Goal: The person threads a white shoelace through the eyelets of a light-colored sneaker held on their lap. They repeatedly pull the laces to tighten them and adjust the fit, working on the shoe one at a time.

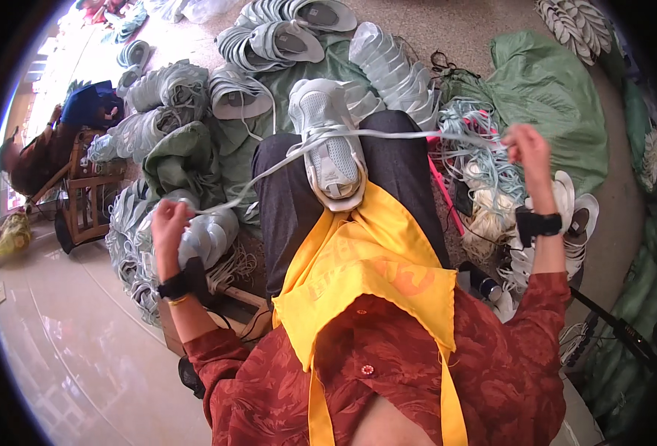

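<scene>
A pale grey mesh sneaker rests between my knees, its heel toward me against the yellow apron. A light shoelace runs out from it to both sides, stretched between my hands. My left hand, out at the left, pinches one end with closed fingers. On the right, my right hand is raised and closed on the other end. Both arms are spread wide, well away from the sneaker. Part of the lace crosses over the upper; how it threads through the eyelets is too small to tell.
Nested rows of sneaker uppers lie around my knees. At the right are a tangle of laces, a green sack and white shoes. Another person sits at the far left by a wooden chair.
</scene>
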The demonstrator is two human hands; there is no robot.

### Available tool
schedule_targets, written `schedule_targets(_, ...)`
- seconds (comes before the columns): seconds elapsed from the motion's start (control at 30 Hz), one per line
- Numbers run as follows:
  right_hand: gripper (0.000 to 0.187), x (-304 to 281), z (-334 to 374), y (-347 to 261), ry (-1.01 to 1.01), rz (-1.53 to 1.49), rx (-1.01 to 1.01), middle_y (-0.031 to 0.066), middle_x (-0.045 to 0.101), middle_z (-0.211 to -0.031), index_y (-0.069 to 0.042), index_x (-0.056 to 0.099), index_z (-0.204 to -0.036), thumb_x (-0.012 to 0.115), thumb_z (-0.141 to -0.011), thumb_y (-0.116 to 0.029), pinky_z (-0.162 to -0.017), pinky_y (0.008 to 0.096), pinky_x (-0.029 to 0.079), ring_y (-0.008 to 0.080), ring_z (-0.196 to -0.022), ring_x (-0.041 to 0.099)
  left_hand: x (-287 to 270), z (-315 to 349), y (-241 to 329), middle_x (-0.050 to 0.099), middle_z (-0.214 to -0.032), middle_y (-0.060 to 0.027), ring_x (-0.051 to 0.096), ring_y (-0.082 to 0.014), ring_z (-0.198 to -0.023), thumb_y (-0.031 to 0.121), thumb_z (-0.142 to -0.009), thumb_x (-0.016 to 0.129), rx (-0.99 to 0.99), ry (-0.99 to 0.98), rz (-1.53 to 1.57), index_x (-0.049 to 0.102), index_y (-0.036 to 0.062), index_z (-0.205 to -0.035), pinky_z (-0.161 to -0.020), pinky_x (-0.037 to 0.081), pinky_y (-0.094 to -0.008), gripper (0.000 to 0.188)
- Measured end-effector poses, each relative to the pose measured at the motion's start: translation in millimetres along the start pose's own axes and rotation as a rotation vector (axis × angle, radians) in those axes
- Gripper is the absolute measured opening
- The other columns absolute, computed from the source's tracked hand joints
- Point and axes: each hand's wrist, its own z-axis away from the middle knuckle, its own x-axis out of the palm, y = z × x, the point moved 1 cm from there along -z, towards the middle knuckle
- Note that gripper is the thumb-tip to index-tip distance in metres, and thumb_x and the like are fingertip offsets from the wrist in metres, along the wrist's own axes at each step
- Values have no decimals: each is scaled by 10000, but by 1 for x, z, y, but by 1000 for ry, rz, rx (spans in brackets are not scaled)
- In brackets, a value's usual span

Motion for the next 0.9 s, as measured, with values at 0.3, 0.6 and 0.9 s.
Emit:
schedule_targets(0.3,207,195,40,-67,-422,346,-391,53,735,-788,-35,749,-1043,783,-867,-138,-528,249,458,53,-551,573,150,53,149,674,-934,-78,644,-175,-842,10,-892,700,791,-82,-36,595,-3,-980,-740,528,-303,138)
schedule_targets(0.6,149,263,28,-75,-544,476,-833,134,690,-908,-2,684,-949,743,-877,-118,-641,369,516,270,-668,642,184,42,153,596,-855,-116,600,-242,-761,39,-907,673,820,-135,-28,581,-8,-919,-693,503,-331,104)
schedule_targets(0.9,91,275,23,-82,-700,322,-419,25,655,-762,-9,680,-929,693,-935,-98,-555,258,448,95,-618,581,180,24,143,535,-996,-14,528,-103,-895,76,-981,636,599,-476,314,598,3,-974,-818,456,-252,83)
